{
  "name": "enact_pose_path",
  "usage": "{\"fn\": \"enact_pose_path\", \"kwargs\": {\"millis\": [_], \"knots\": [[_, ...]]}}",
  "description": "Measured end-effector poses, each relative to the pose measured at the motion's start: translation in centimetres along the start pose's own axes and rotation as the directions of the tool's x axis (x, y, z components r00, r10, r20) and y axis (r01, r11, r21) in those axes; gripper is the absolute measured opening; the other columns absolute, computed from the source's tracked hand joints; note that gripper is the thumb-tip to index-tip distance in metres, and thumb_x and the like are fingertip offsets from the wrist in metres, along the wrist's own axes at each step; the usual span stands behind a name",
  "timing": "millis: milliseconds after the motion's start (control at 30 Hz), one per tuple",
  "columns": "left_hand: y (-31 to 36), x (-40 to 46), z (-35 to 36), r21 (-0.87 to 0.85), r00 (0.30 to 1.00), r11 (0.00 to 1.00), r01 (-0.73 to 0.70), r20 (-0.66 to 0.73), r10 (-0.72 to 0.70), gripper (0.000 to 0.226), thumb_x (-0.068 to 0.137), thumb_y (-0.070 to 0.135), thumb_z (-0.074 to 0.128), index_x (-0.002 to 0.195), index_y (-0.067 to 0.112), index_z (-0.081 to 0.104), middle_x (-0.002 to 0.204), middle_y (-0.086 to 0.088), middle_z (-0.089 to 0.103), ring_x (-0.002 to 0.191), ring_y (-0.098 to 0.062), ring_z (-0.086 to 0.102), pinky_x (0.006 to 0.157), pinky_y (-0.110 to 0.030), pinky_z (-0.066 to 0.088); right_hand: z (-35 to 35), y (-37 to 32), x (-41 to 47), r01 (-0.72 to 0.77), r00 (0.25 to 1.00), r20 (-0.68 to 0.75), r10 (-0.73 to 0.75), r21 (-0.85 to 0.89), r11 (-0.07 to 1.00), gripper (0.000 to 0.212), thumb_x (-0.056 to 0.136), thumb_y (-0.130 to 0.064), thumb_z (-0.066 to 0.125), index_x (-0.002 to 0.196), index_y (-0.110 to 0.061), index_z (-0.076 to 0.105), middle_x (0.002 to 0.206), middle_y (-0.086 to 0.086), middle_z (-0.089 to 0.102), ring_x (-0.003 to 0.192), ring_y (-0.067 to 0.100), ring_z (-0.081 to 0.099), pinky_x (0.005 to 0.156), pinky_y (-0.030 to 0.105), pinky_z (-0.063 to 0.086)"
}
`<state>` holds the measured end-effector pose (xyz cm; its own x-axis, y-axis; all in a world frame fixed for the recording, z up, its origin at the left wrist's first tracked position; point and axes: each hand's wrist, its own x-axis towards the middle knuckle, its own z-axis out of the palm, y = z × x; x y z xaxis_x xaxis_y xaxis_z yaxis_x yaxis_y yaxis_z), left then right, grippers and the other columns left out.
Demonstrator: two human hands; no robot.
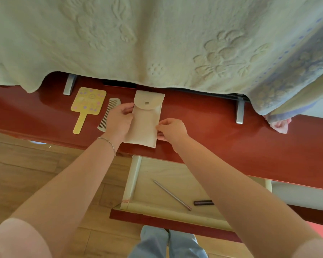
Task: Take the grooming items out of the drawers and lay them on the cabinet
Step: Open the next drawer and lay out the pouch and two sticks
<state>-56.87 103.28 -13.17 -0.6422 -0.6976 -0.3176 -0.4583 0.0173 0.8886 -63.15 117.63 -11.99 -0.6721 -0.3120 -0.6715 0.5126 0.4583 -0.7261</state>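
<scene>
Two bare hands settle a beige cloth pouch [147,120] onto the red counter [222,125], above an open drawer [157,175]. The left hand [117,120] grips the pouch's left edge, its fingers [128,109] pinched on the cloth just below the snap flap; the right hand [172,129] pinches the lower right edge, fingers [161,126] closed on the fabric. Both sets of fingers are pressed together on the pouch, not spread.

The pouch looks soft, thin and light, likely to sag or fold if lifted by one corner, so a hold on both long edges, as here, suits it; the flap's metal snap [147,103] is the only hard spot showing. What it contains, if anything, cannot be told. Its long axis runs away from the person, tilted slightly, flap end beyond the fingers toward the draped quilt [157,38], open-cut bottom hem just behind the right fingers at the counter's front edge.

Left of the left fingers lie a pale comb [108,114], touching or nearly touching the hand, and further left a yellow hand mirror [88,103], handle pointing toward the person. Below the right forearm, inside the drawer, a thin pencil-like stick [172,194] and a short dark tube [203,202] remain, judged still to be lifted out.
</scene>
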Motion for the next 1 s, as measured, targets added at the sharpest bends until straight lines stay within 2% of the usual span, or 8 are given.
{"fn": "enact_pose_path", "kwargs": {"millis": [200,367,500,600,667,767,867,1000], "knots": [[-0.8,-0.4,0.2,0.332,0.992,0.936,-0.117,-0.004,0.125,0.033,0.089,0.011,0.049,0.118,0.016,0.063,0.122,0.001,0.062,0.112,-0.015,0.055,0.088,-0.021,0.04,0.2,0.8,0.4,0.016,0.998,-0.05,-0.027,-0.209,0.978,0.005,0.084,-0.01,0.06,0.082,-0.014,0.062,0.075,0.002,0.069,0.061,0.013,0.068,0.076,0.034,0.059],[-0.4,-2.4,0.5,0.352,0.954,0.895,-0.273,-0.023,0.299,0.023,0.09,0.01,0.049,0.105,0.019,0.065,0.1,0.003,0.059,0.092,-0.009,0.053,0.082,-0.024,0.041,-0.5,1.0,-0.7,0.074,0.997,-0.015,-0.08,-0.229,0.971,0.007,0.087,-0.019,0.058,0.089,-0.015,0.063,0.074,0.001,0.069,0.065,0.015,0.069,0.077,0.037,0.058],[-0.6,-8.1,1.1,0.251,0.894,0.866,-0.433,-0.001,0.448,0.032,0.091,0.006,0.048,0.118,0.017,0.06,0.099,0.007,0.054,0.088,-0.002,0.051,0.08,-0.009,0.04,-4.7,2.3,-4.0,0.151,0.969,0.211,-0.127,-0.101,0.983,0.01,0.091,-0.018,0.056,0.093,-0.012,0.064,0.076,0.005,0.067,0.066,0.016,0.067,0.072,0.03,0.059],[-2.5,-12.9,2.1,0.174,0.823,0.815,-0.553,0.269,0.501,0.028,0.089,0.013,0.052,0.114,0.017,0.062,0.089,0.012,0.059,0.08,-0.003,0.055,0.071,-0.009,0.044,-9.3,5.0,-6.7,0.144,0.872,0.489,-0.012,-0.234,0.961,0.011,0.092,-0.018,0.055,0.096,-0.014,0.064,0.081,0.005,0.067,0.069,0.013,0.066,0.067,0.021,0.054],[-4.4,-14.6,3.1,0.223,0.755,0.777,-0.589,0.495,0.43,0.03,0.087,0.022,0.05,0.115,0.021,0.062,0.087,0.016,0.06,0.076,-0.001,0.056,0.067,-0.011,0.047,-11.8,7.7,-7.8,0.077,0.831,0.54,0.135,-0.351,0.933,0.012,0.092,-0.019,0.055,0.096,-0.014,0.064,0.084,0.005,0.067,0.071,0.013,0.066,0.068,0.02,0.053],[-7.2,-15.0,5.2,0.385,0.668,0.664,-0.641,0.706,0.235,0.027,0.09,0.03,0.05,0.114,0.025,0.063,0.093,0.013,0.062,0.075,0.003,0.054,0.07,-0.016,0.05,-14.2,12.4,-7.8,0.008,0.91,0.362,0.2,-0.499,0.866,0.01,0.091,-0.022,0.056,0.091,-0.018,0.065,0.085,0.003,0.068,0.073,0.013,0.066,0.068,0.023,0.055],[-8.9,-14.3,7.3,0.458,0.585,0.531,-0.713,0.806,0.089,0.029,0.091,0.034,0.051,0.117,0.024,0.06,0.112,0.008,0.06,0.093,-0.003,0.054,0.084,-0.021,0.048,-15.7,16.9,-6.1,0.064,0.979,0.171,0.111,-0.774,0.63,0.009,0.087,-0.025,0.052,0.082,-0.027,0.06,0.086,-0.006,0.063,0.083,0.016,0.061,0.072,0.025,0.049],[-10.3,-13.3,8.7,0.481,0.482,0.319,-0.816,0.872,-0.081,0.029,0.089,0.028,0.055,0.117,0.02,0.057,0.12,0.004,0.053,0.106,-0.014,0.048,0.088,-0.028,0.044,-16.1,20.6,-5.4,0.173,0.979,0.201,0.041,-0.919,0.354,0.006,0.085,-0.024,0.056,0.09,-0.025,0.054,0.101,0.0,0.052,0.098,0.02,0.049,0.077,0.031,0.043]]}}
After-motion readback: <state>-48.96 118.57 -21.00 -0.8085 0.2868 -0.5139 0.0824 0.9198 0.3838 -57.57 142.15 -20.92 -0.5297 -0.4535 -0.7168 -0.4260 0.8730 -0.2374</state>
